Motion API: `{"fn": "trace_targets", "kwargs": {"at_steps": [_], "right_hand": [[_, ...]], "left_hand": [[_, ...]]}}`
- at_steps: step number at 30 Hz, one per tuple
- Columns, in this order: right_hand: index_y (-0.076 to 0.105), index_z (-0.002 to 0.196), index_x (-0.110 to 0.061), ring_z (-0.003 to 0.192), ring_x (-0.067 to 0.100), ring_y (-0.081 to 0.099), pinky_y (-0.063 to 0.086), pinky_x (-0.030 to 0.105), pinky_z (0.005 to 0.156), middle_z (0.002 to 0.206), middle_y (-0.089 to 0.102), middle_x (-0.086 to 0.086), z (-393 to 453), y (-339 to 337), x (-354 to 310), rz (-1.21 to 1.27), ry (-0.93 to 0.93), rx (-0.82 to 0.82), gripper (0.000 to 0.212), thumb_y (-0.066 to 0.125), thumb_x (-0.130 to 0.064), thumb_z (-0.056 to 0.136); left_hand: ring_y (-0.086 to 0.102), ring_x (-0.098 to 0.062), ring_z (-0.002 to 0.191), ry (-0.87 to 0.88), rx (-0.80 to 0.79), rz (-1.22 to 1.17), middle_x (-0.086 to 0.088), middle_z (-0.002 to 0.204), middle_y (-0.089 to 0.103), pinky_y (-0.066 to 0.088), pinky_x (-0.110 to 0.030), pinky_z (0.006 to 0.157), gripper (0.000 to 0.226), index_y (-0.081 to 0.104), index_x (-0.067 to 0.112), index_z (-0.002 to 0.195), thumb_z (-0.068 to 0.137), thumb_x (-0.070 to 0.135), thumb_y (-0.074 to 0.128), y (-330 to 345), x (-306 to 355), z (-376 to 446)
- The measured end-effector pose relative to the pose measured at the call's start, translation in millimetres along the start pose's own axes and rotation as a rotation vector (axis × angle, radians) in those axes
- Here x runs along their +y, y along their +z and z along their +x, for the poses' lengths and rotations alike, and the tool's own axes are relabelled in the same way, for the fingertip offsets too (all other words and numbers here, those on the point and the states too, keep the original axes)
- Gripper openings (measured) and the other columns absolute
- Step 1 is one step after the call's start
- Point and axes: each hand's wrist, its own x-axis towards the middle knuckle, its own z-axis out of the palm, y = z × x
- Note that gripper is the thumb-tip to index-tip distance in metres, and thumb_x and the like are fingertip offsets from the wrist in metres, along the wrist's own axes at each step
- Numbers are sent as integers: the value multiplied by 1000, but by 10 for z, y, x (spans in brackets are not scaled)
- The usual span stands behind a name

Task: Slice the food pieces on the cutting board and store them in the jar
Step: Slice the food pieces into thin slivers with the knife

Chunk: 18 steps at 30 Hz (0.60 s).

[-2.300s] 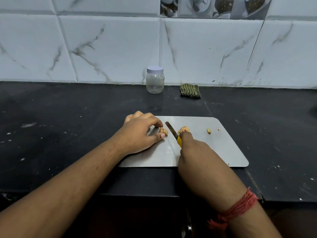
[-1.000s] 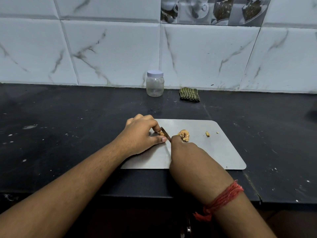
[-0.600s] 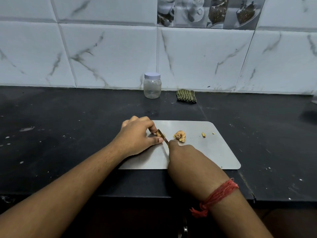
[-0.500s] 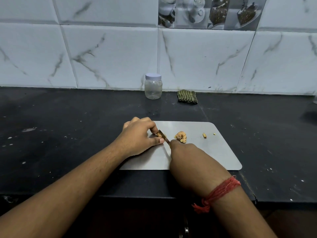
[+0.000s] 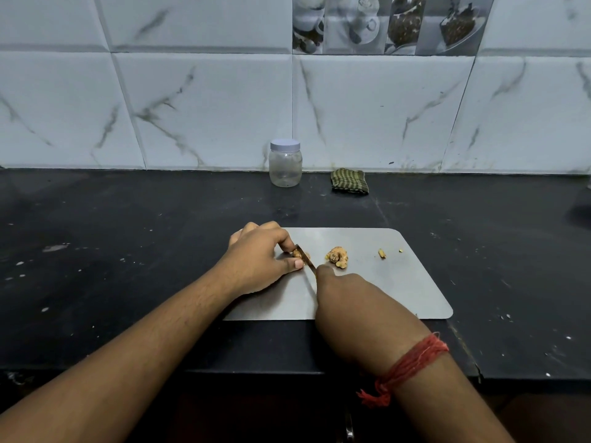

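Note:
A grey cutting board (image 5: 393, 289) lies on the black counter in front of me. My left hand (image 5: 259, 257) pinches a small tan food piece (image 5: 300, 253) against the board. My right hand (image 5: 348, 302) grips a knife (image 5: 306, 259); its handle is hidden in my fist and the blade rests on the pinched piece. A larger knobbly tan piece (image 5: 337, 257) lies just right of the blade. Two small bits (image 5: 382, 253) sit further right on the board. A clear jar (image 5: 285, 163) with a white lid on stands by the wall.
A folded green striped cloth (image 5: 349, 181) lies right of the jar at the foot of the tiled wall. The black counter (image 5: 128, 238) spreads to both sides, speckled with white marks. Its front edge runs just below the board.
The knife has moved left from between the two pieces onto the piece under my left fingers. My left hand has stayed in place.

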Motion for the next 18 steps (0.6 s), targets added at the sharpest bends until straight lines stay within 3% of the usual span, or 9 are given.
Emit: {"fn": "trace_targets", "kwargs": {"at_steps": [6,10,14,18], "right_hand": [[26,141,-14,79,22,47,34,27,52,88,46,6,1,-20,3,-5,5,-34,51,37,-7,92],[23,143,-14,85,24,48,28,25,49,109,53,10,-53,-23,-8,-11,15,-60,52,36,-8,93],[30,137,-14,79,22,46,29,26,49,90,46,6,-47,-45,9,-36,36,-53,45,36,-9,92],[31,136,-10,80,25,45,32,28,51,102,53,12,64,-36,-23,-23,59,-70,46,37,-6,91]], "left_hand": [[42,-9,112,-11,0,8,21,106,58,30,-38,105,21,66,35,89,83,55,72,0,4,4],[42,-9,112,-22,-14,3,21,104,58,32,-40,106,20,64,35,87,84,53,72,-11,10,10],[42,-10,112,-26,-36,-44,19,104,58,31,-42,108,20,64,33,85,84,50,73,-21,16,8],[43,-12,112,-22,-57,-73,19,105,58,33,-42,107,19,66,31,87,84,48,74,-30,18,10]]}}
